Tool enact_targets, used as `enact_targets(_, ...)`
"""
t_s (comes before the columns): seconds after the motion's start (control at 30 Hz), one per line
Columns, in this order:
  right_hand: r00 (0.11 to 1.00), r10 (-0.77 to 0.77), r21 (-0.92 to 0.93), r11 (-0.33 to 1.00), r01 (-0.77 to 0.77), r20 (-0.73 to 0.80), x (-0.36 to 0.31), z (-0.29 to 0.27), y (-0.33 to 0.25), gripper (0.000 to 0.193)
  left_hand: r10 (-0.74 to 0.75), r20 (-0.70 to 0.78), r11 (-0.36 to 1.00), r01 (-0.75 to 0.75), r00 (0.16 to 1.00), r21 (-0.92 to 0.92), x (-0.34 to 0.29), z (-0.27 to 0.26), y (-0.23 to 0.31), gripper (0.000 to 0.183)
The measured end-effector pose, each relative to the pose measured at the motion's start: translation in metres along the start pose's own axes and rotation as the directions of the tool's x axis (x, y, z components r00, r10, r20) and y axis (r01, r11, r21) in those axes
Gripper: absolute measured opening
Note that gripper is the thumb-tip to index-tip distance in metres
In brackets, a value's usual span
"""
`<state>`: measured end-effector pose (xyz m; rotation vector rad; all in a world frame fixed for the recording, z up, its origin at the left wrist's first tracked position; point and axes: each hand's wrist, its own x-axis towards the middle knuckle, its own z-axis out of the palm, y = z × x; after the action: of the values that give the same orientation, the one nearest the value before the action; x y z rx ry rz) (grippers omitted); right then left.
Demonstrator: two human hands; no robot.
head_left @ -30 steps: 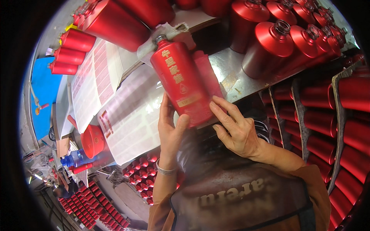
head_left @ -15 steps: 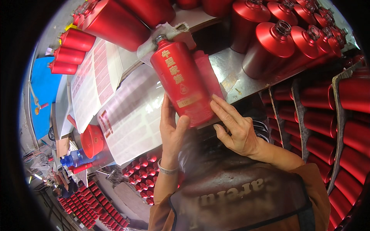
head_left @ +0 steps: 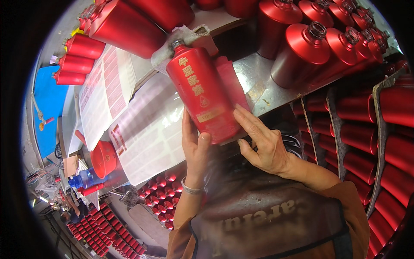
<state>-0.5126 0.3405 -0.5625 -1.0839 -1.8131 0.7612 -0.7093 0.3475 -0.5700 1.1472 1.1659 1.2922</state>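
Hands (head_left: 195, 151) (head_left: 268, 149) touch bottle (head_left: 202, 97), seemingly over worktop (head_left: 264, 91) near racks (head_left: 381, 125).

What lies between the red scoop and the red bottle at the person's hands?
In the head view, a pale printed sheet lies between the red scoop and the red bottle.

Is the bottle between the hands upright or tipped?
Tipped: the bottle shows its printed side, neck away from the left hand and right hand.

Red bottles (head_left: 298, 54) stand upright, close together, on a shiny metal bench (head_left: 255, 71).
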Motion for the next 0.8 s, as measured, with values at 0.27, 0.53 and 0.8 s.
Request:
enact_targets(0.27,0.998,0.054,0.041,0.998,-0.056,0.029,0.003,-0.007,-0.001,0.067,0.026,-0.003,1.000,-0.026,1.000,0.011,-0.001,0.000,-0.005,0.097)
enact_targets(0.53,1.000,0.026,0.043,0.999,-0.026,0.010,0.001,-0.018,-0.006,0.055,-0.004,0.011,1.000,0.004,1.000,-0.031,-0.003,-0.004,-0.009,0.091)
enact_targets(0.8,0.989,0.138,0.004,0.990,-0.139,0.050,-0.010,-0.009,-0.002,0.051,0.011,0.014,0.997,-0.010,1.000,-0.076,-0.008,-0.012,-0.021,0.087)
